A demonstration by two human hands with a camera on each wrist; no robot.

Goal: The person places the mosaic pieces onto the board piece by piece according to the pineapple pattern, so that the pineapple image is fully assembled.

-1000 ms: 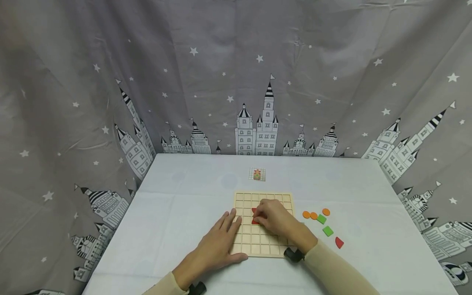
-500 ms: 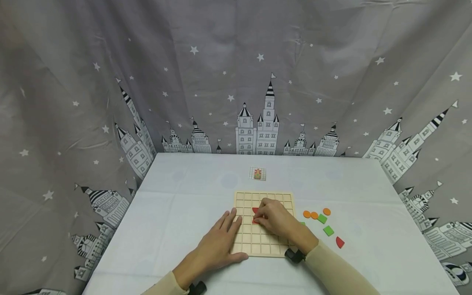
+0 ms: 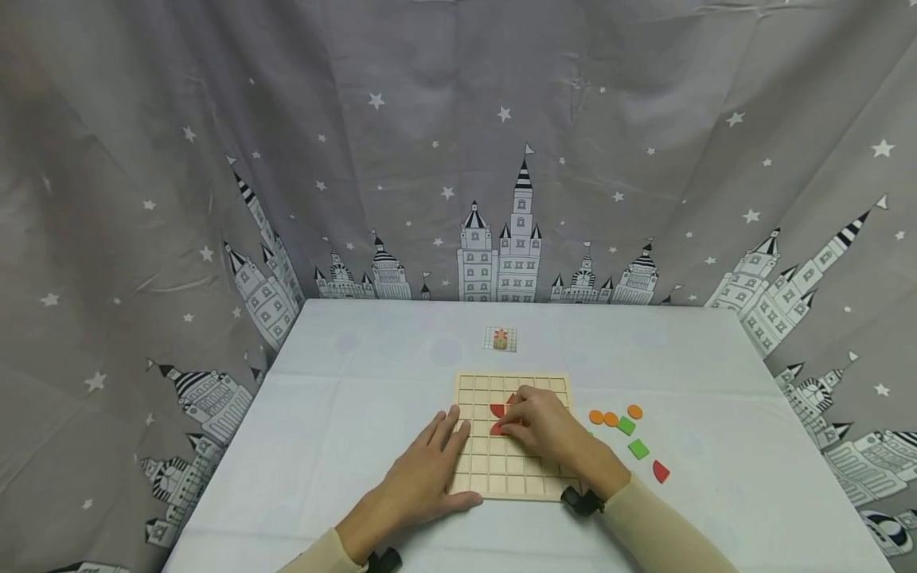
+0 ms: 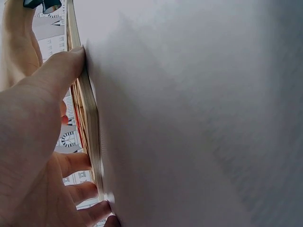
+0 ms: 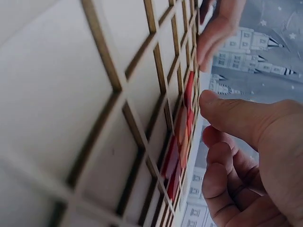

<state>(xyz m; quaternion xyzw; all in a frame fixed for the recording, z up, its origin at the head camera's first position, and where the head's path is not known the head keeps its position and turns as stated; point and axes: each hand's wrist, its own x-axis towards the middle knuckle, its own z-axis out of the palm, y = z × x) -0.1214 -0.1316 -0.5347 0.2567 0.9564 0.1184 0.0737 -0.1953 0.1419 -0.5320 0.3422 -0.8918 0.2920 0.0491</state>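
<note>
A pale wooden grid board (image 3: 505, 484) lies on the white table. Red quarter-round pieces sit in its cells, one red piece (image 3: 497, 411) above another red piece (image 3: 496, 429); in the right wrist view an orange piece (image 5: 180, 127) lies among red ones. My right hand (image 3: 546, 430) hovers over these cells, partly hiding them. Its thumb and fingers are bent and apart, with nothing visible between them. My left hand (image 3: 423, 481) rests along the board's left edge, fingers straight and spread; in the left wrist view the thumb (image 4: 64, 71) touches the board's edge.
Right of the board lie orange discs (image 3: 634, 411), green squares (image 3: 638, 449) and a red quarter-round piece (image 3: 661, 471). A small picture card (image 3: 500, 339) lies behind the board. A grey castle-print curtain (image 3: 444, 119) hangs behind the table.
My right hand has shifted slightly right, off the lower red piece, which shows more now. Another bit of red has come into view above its fingers. The left hand stays put.
</note>
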